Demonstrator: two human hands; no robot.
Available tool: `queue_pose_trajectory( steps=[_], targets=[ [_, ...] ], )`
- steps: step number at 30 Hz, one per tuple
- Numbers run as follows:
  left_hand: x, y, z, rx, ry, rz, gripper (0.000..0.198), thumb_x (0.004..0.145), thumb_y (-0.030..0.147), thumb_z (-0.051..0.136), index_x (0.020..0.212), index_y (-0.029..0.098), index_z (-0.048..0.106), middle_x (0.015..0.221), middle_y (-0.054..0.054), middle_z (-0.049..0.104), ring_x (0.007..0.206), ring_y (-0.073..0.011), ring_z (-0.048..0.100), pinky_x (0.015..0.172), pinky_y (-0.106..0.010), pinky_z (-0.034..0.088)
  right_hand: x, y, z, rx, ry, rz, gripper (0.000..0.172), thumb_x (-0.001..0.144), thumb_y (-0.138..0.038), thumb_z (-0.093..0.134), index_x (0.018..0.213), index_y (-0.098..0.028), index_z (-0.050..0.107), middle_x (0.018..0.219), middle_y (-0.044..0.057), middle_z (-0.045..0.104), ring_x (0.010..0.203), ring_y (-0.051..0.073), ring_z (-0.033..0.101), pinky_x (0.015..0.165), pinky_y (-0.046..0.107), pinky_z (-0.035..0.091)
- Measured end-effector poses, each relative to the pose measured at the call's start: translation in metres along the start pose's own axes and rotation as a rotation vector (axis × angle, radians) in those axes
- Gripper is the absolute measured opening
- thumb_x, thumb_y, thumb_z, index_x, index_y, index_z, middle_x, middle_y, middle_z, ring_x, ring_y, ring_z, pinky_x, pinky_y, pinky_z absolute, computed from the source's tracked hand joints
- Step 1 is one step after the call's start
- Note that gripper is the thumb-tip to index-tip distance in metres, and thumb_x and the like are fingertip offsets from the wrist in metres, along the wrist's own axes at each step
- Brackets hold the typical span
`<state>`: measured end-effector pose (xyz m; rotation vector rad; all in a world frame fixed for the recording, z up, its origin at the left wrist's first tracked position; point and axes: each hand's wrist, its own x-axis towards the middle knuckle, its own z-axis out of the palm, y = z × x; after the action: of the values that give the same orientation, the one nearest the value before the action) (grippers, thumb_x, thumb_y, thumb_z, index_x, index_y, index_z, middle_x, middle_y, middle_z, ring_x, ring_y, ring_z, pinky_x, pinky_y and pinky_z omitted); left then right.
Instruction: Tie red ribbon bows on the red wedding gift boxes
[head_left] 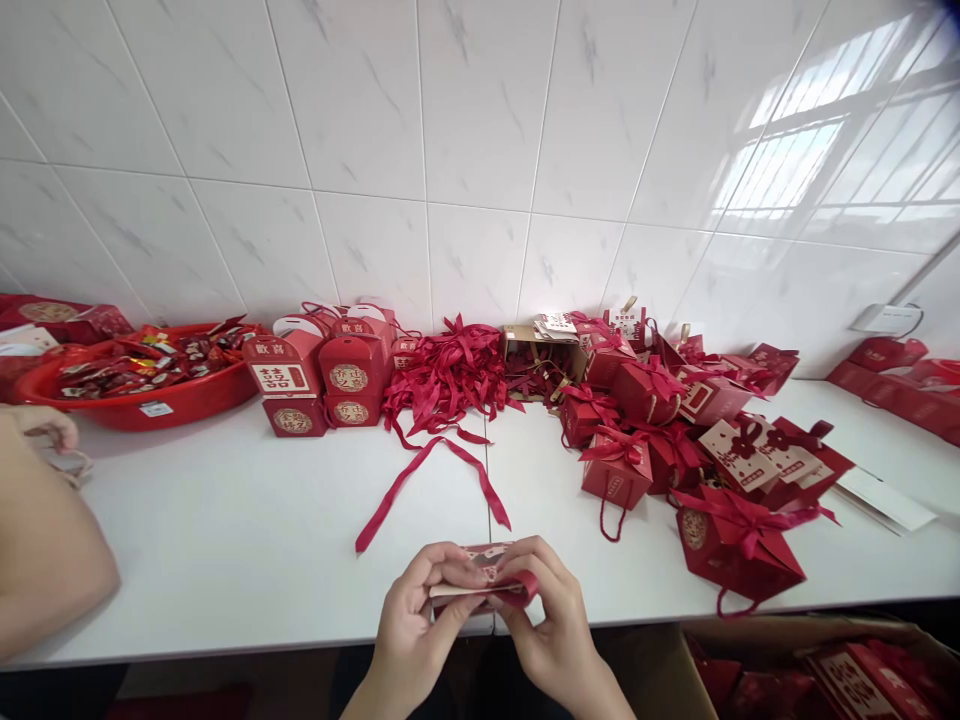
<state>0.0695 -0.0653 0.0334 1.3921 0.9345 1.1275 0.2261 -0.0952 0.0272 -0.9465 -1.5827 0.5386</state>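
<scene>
Near the table's front edge, both of my hands are closed on a red-and-cream printed folded card (487, 551). My left hand (421, 612) pinches its left side between thumb and fingers. On the right side, my right hand (551, 620) grips it beside a curled red strip; whether that strip is ribbon or card I cannot tell. My fingers cover most of the piece. Just beyond them, a loose red ribbon (397, 498) lies bent on the table, trailing from a tangled ribbon pile (454, 370) by the wall.
Stacked red gift boxes (349, 365) and a red basin (142, 405) of wrapped sweets stand left. Ribbon-tied boxes (739, 540) crowd the right, around an open carton (517, 340). Another person's arm (45, 550) rests at left. A cardboard box (750, 632) stands below the table edge.
</scene>
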Motion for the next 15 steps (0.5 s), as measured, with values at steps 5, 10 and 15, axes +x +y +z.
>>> queue_pose_trajectory(
  steps=[5,10,15],
  targets=[
    [0.004,0.001,0.004,-0.038,0.030,-0.029,0.024,0.073,0.032,0.068,0.091,0.019,0.058,0.079,-0.005,0.072,0.080,-0.0214,0.070,0.072,-0.030,0.059,0.001,0.004,0.006,-0.017,0.040,0.028,0.015,0.082,-0.009,0.053,0.086,-0.021,0.058,0.086,0.004,0.055,0.075,0.016,0.057,0.064,0.027,0.049],
    [0.012,0.004,0.003,-0.039,0.078,0.008,0.020,0.072,0.029,0.068,0.086,0.019,0.058,0.076,-0.003,0.070,0.076,-0.0192,0.069,0.070,-0.027,0.058,0.006,0.009,-0.013,-0.142,0.006,0.134,0.041,0.077,-0.018,0.066,0.115,-0.027,0.055,0.112,0.007,0.056,0.105,0.022,0.053,0.089,0.036,0.047],
    [0.022,0.015,-0.010,-0.017,0.003,0.048,0.027,0.074,0.030,0.068,0.096,0.021,0.056,0.078,-0.002,0.068,0.075,-0.0174,0.067,0.066,-0.025,0.056,0.015,0.008,-0.044,-0.176,-0.240,0.262,0.033,0.074,-0.024,0.070,0.106,-0.026,0.063,0.102,0.005,0.061,0.090,0.021,0.058,0.076,0.031,0.049]
  ],
)
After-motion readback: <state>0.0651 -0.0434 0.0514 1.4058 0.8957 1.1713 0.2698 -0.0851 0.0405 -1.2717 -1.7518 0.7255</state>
